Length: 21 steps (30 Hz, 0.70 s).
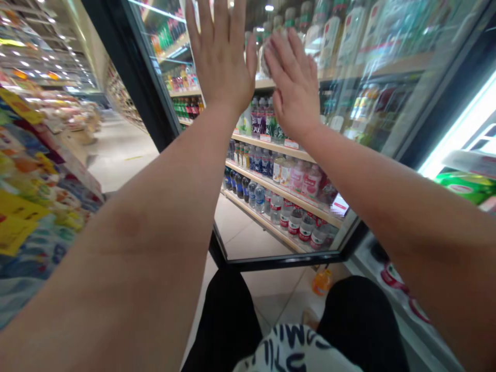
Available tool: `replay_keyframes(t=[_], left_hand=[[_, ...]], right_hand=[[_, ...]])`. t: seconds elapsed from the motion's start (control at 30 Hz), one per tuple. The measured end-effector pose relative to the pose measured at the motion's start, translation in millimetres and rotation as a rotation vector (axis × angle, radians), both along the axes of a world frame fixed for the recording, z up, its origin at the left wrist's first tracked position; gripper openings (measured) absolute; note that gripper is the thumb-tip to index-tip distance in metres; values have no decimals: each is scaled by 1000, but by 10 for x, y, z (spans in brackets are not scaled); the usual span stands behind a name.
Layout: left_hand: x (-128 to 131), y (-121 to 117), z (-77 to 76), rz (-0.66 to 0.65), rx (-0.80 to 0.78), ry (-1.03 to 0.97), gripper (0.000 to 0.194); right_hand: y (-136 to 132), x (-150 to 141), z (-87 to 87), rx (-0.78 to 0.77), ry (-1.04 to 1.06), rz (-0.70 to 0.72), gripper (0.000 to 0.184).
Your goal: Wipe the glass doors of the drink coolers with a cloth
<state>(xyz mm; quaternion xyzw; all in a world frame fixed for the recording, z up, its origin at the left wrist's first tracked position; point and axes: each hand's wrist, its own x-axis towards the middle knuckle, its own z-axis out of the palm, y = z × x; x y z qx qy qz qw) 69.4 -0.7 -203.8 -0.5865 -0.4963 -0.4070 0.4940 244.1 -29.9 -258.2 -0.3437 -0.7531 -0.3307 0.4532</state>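
Note:
My left hand (223, 62) is raised at the top with its fingers spread, laid against or just before the glass of a black-framed cooler door (287, 262). To its right, my right hand (297, 88) is also up at the glass. Its fingers lie close together and slightly bent. A small pale thing (265, 63) shows at the edge of these fingers, but its kind is not clear. Whether the palms touch the pane is hard to tell. Drink bottles (306, 227) stand in rows on shelves seen through the glass.
The door stands ajar over a tiled floor (267, 292), close to my knees. An orange bottle (322, 281) is on the floor near my foot. Lit cooler shelves with green packs (461, 187) are at the right. Packaged goods (34, 175) stand at the left, beside an aisle (120, 150).

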Motion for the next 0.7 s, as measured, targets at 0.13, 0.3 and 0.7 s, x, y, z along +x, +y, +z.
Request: replay_keyframes(t=[0.13, 0.3, 0.7], left_hand=[[-17, 104, 42, -55, -22, -32, 59], [-57, 88, 13, -211, -1, 68, 74], [-107, -99, -166, -476, 2, 233, 44]], right_hand=[[107, -159, 110, 54, 197, 71, 65], [42, -394, 113, 78, 334, 204, 57], [-26, 587, 333, 52, 27, 118, 61]])
